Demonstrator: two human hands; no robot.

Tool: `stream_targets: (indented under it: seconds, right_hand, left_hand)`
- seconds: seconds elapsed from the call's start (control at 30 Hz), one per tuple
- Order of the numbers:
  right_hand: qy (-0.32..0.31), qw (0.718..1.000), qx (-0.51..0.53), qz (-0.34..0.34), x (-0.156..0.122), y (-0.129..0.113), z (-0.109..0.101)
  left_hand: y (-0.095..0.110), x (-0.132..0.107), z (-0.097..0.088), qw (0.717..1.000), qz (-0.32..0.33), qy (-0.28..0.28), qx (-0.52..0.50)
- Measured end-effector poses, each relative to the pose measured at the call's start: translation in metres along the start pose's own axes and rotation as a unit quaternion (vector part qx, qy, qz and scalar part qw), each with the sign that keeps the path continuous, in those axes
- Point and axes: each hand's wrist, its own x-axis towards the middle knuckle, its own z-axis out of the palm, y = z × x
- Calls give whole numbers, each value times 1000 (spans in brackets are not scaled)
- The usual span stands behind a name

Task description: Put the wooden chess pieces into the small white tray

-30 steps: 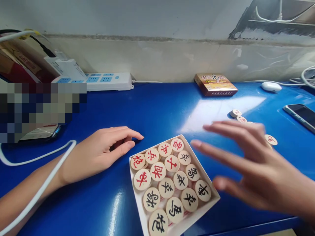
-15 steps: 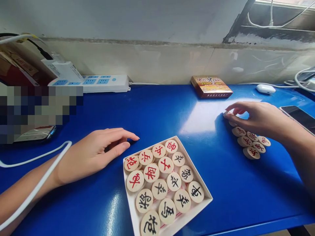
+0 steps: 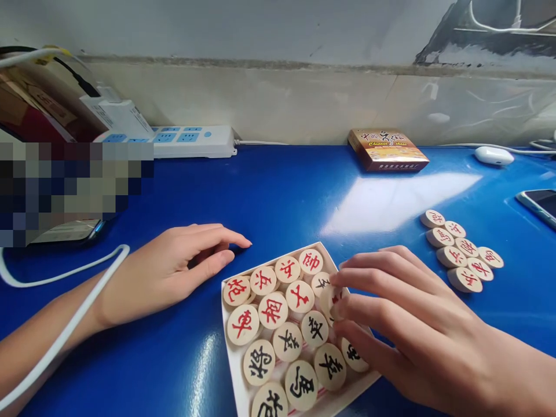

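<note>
My right hand [image 3: 403,318] hovers over the right side of a white paper box [image 3: 231,347], its fingertips pinching a tilted wooden xiangqi piece [image 3: 330,301] with a red character. The box holds several round wooden xiangqi pieces [image 3: 273,310] with red or black characters, packed close together. My left hand [image 3: 174,272] rests on the blue table just left of the box, fingers loosely curved and holding nothing. A loose group of several red-marked pieces [image 3: 460,255] lies on the table to the right.
A printed cardboard box [image 3: 388,149] and a white power strip [image 3: 191,142] stand along the wall. A white wireless mouse [image 3: 494,155] and a phone [image 3: 538,204] lie at right. Another phone [image 3: 65,233] lies at left, and a white cable [image 3: 65,324] crosses my left forearm.
My right hand has moved left from the loose group to above the box, carrying a piece. My left hand has stayed in place.
</note>
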Motion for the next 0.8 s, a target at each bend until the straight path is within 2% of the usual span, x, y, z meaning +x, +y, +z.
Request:
stream_targets:
  seconds: [0.17,0.43,0.8]
  right_hand:
    - [-9,1000,-26,-2,-5,8,2]
    - [6,993,-115,-20,-27,5,-3]
    - [6,992,-123,-27,-20,6,-3]
  left_hand:
    - [0,0,0,1000,-4,2,10]
    - [0,-1,1,1000,7,14,11]
    - [0,-1,1,1000,4,11,19]
